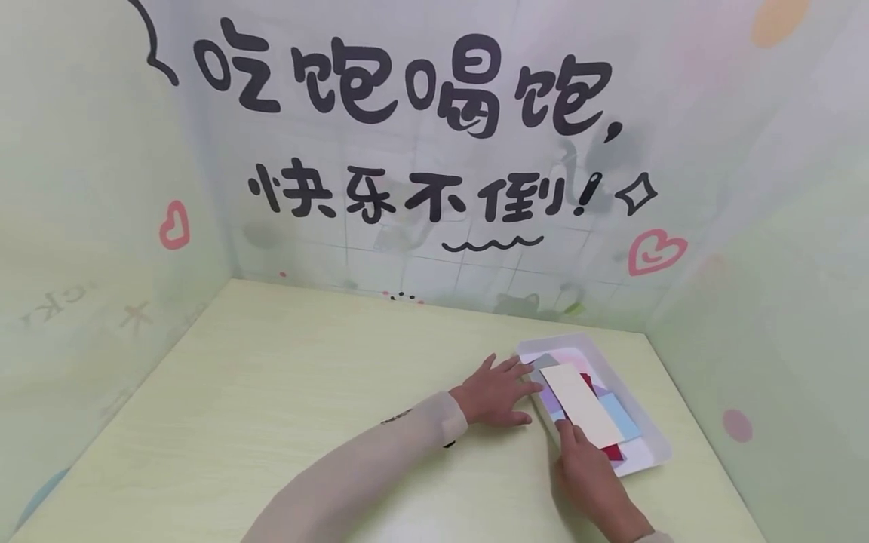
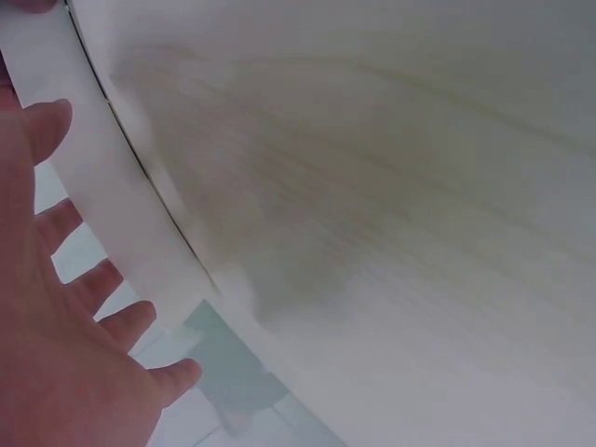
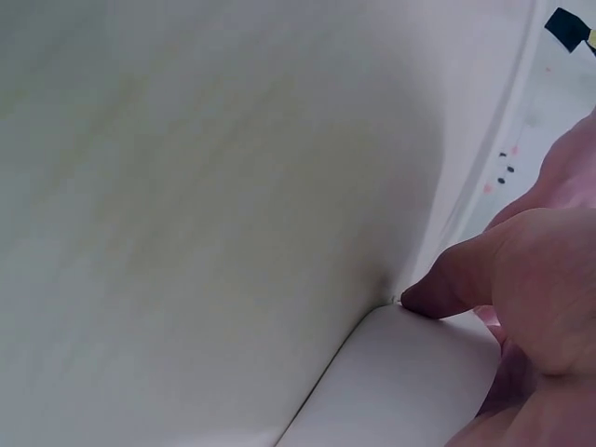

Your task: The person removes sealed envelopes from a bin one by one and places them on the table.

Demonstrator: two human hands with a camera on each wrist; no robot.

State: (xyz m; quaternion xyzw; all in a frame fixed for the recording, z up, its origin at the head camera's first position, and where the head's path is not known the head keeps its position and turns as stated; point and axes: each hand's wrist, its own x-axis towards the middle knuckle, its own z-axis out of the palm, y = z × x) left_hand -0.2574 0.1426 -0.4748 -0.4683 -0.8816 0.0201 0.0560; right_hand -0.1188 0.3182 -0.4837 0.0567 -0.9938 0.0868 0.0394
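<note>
A white shallow tray sits at the right of the table, holding several coloured paper-like pieces. A long cream strip lies uppermost, over light blue, dark red, purple and grey pieces. My left hand is at the tray's left side, fingers spread and straight, fingertips reaching over the rim. In the left wrist view its fingers lie along the tray's white wall. With the thumb outside and fingers inside, my right hand grips the near left wall of the tray; the right wrist view shows the thumb at the wall.
The pale wood-grain table stretches out to the left of the tray. Printed fabric walls with large dark characters and pink hearts stand at the back and both sides. The tray lies near the table's right edge.
</note>
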